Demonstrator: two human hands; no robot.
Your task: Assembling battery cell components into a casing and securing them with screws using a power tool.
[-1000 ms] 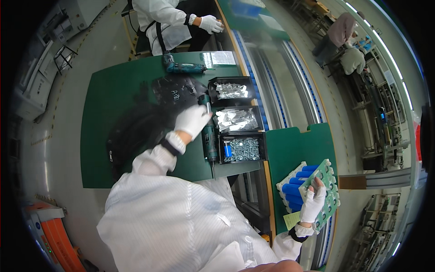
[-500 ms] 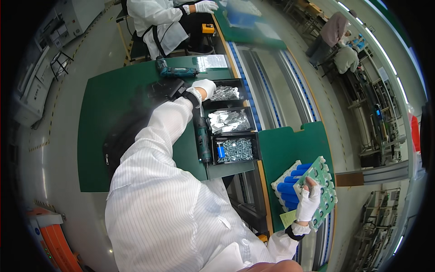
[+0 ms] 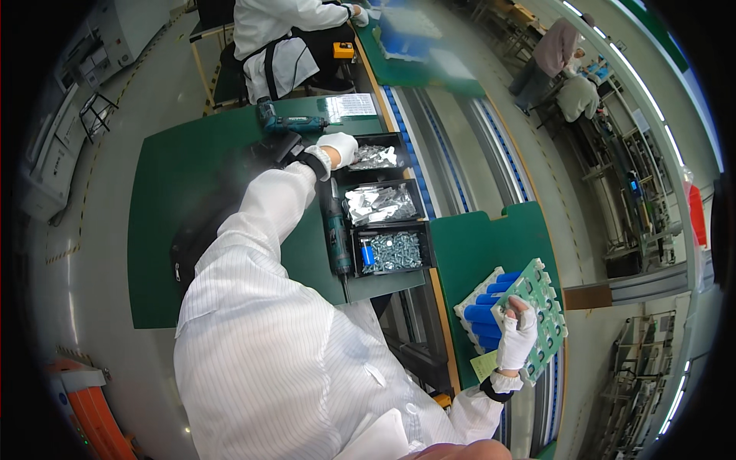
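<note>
My left hand [image 3: 340, 147], in a white glove, reaches into the farthest black bin [image 3: 400, 157], which holds small silvery metal pieces [image 3: 376, 157]. Its fingers look curled in, and their tips are hidden by the hand. At the right, a battery pack [image 3: 481, 314] of blue cylindrical cells stands between a pale holder and a green-and-white face plate [image 3: 546, 307]. My right hand [image 3: 517, 337], gloved with bare fingertips, lies against this plate with bent fingers gripping near its upper left edge. A yellow-green label [image 3: 484, 365] shows beside the right wrist.
Nearer bins hold flat metal strips [image 3: 379, 203] and screws [image 3: 395, 251] with a blue item. One electric screwdriver [image 3: 337, 238] lies beside them, another [image 3: 299, 123] farther off. A roller conveyor [image 3: 445, 146] runs alongside. A co-worker [image 3: 287, 31] sits at the far end.
The whole view has shifted slightly. My left hand stays at the far bin, where the metal pieces look a little disturbed. The right hand keeps its place on the battery pack.
</note>
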